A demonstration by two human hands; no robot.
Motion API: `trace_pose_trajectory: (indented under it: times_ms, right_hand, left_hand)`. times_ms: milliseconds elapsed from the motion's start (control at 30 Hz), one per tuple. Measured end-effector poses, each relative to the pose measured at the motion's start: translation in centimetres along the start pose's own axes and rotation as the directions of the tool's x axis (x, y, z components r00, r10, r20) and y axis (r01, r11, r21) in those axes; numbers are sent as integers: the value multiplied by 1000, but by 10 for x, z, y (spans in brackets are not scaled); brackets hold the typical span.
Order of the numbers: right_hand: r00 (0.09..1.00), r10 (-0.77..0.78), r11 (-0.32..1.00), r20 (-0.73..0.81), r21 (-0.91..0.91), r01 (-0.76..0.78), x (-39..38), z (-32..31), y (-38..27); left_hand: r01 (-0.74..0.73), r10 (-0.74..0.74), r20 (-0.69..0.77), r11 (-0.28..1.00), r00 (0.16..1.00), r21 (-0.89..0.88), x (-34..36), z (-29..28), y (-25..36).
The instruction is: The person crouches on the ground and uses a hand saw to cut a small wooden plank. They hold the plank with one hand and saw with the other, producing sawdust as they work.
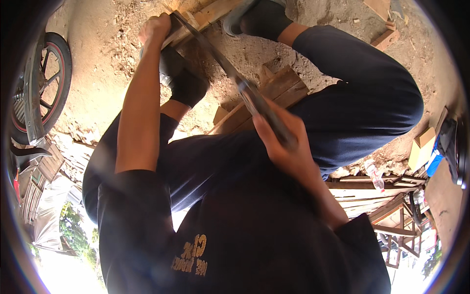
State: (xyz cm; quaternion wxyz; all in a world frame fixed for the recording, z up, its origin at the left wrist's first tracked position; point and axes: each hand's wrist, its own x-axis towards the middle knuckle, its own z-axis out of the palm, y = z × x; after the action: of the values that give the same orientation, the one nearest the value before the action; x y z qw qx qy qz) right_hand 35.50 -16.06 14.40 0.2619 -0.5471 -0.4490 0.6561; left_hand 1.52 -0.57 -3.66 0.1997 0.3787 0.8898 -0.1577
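My right hand (286, 134), slightly blurred, is wrapped round the handle of a long-bladed tool, which looks like a handsaw (210, 51) seen nearly edge-on. Its dark blade slants up and left, and the far end lies at a piece of wood (175, 30). At that piece's left end, my left hand (155, 29) is closed with bent fingers, pressing or gripping it; the fingertips are partly hidden. My left foot is close below the wood. A longer pale timber (215, 11) runs up and right from there.
Brown planks (281, 90) lie on the dirt floor between my legs. Bricks (387, 38) are at the upper right. A motorcycle wheel (56, 81) stands at the left. To the right are a plastic bottle (375, 176), a cardboard box (422, 148) and wooden frames (399, 232).
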Motion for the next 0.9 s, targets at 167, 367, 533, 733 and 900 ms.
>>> trace_pose_trajectory:
  times_ms: [167, 367, 533, 733, 900]
  right_hand:
    - [981, 56, 996, 185, -83, -42, 34, 12, -3]
    - [994, 30, 996, 103, -83, -22, -11, -5, -5]
    - [989, 30, 997, 142, -79, -18, 15, 1, -6]
    - [997, 3, 989, 73, -148, 7, -23, -19, -14]
    - [973, 112, 991, 204, -97, -94, 9, -13, -12]
  left_hand:
    - [-34, 34, 13, 999, 999, -8, 18, 8, -2]
    - [-10, 10, 25, 1000, 1000, -19, 15, 3, -7]
    - [-21, 25, 68, 999, 997, -49, 29, 12, -9]
    - [-37, 41, 74, 998, 996, -57, 27, 8, -12]
    - [-6, 11, 88, 999, 996, -50, 21, 11, -15]
